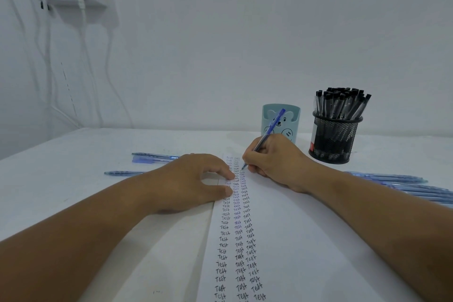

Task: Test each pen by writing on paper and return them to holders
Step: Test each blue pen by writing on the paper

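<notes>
On the white tabletop [73, 179], we record the following:

Paper: we see a white sheet [282, 240] lying flat at centre, carrying three columns of the handwritten word "Test".
Right hand: our right hand [277, 163] grips a blue pen [266, 136] in a writing hold, fingers curled round the barrel; the tip touches the sheet near the top of the third column and the barrel tilts up and away to the right.
Left hand: our left hand [193, 180] rests on the sheet's left edge, fingers loosely bent, fingertips pressing the paper beside the first column; it grasps nothing.
Teal holder: a light teal cup [291, 115] with a bear drawing stands behind the right hand; we cannot tell its contents.
Mesh holder: a black mesh cup [334, 140] stands just right of the teal one, packed with black-capped pens [343, 102].
Loose pens, left: we see blue pens [152, 157] lying beyond the left hand.
Loose pens, right: more blue pens [404, 182] lie grouped beyond the right forearm.
Wall: chargers and white cables [81, 7] hang at upper left.
</notes>
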Available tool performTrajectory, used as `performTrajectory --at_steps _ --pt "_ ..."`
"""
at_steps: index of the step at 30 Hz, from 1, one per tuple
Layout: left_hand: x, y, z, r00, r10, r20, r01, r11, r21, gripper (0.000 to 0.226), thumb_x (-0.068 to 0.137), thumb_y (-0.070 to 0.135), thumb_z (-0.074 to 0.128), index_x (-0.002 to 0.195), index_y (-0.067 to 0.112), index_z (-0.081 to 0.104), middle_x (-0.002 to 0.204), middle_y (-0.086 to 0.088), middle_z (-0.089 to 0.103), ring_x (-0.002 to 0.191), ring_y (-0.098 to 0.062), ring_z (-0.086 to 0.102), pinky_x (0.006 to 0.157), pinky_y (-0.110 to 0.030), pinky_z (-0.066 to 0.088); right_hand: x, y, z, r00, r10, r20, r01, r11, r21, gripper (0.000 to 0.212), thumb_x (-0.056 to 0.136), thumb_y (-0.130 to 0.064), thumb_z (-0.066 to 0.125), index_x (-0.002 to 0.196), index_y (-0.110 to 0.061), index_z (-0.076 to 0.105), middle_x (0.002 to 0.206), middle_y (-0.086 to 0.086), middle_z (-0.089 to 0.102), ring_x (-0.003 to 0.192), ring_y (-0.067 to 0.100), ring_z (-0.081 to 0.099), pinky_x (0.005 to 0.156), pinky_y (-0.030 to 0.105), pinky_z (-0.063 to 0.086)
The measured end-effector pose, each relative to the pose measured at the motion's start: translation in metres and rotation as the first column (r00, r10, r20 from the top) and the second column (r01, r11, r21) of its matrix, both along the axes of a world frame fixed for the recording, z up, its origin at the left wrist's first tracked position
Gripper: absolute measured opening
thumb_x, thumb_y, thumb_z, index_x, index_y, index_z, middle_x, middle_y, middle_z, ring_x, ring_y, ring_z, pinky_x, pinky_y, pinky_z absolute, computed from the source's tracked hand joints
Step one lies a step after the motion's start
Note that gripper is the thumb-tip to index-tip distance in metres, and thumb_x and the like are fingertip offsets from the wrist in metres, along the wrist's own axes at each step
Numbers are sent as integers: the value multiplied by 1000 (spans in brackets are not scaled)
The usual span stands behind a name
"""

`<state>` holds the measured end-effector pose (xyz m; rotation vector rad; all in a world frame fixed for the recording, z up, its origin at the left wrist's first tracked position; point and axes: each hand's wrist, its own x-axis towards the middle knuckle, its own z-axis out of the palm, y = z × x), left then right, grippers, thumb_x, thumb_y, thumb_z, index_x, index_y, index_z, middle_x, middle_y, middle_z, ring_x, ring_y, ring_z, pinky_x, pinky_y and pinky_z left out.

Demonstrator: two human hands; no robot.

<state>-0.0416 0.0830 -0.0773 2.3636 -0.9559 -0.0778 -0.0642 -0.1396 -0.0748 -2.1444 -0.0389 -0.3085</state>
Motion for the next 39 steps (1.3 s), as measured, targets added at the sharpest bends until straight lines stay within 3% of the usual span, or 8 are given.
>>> performTrajectory --at_steps 5,17,26,33,39 --pt "-1 0 0 1000 7 -15 -7 1000 -6 25 85 46 75 110 45 71 125 36 57 123 15 46 112 -18 32 2 0 -2 999 -28 25 30 998 -62 18 87 -18 61 74 -4 62 63 1 69 57 11 49 60 29 43" --pt "-2 1 1 999 15 -36 -14 1000 7 27 85 49 74 111 47 70 127 37 55 125 15 45 112 -19 31 3 -2 -2 999 -36 34 38 997 -70 18 87 -17 61 77 -2 63 64 5 69 59 12 54 62 30 45" --pt "-3 1 1 999 17 -39 -17 1000 4 27 86 47 74 113 46 70 127 37 54 124 16 44 112 -17 31 2 -1 0 999 -38 20 39 995 -87 16 86 -17 63 72 -10 66 69 5 73 58 12 54 59 28 47" --pt "-2 1 1 999 15 -40 -15 1000 7 28 85 49 74 113 47 69 128 36 55 126 15 45 114 -20 31 2 -1 0 998 -58 33 62 989 -133 17 86 -19 61 75 -7 65 68 4 71 60 12 53 59 26 47" --pt "-3 1 1 999 17 -35 -17 1000 4 28 86 48 74 114 46 69 127 37 54 124 17 44 112 -16 31 2 -1 0 999 -48 -6 47 998 -35 16 86 -19 62 76 -6 66 63 0 68 60 15 56 60 33 47"
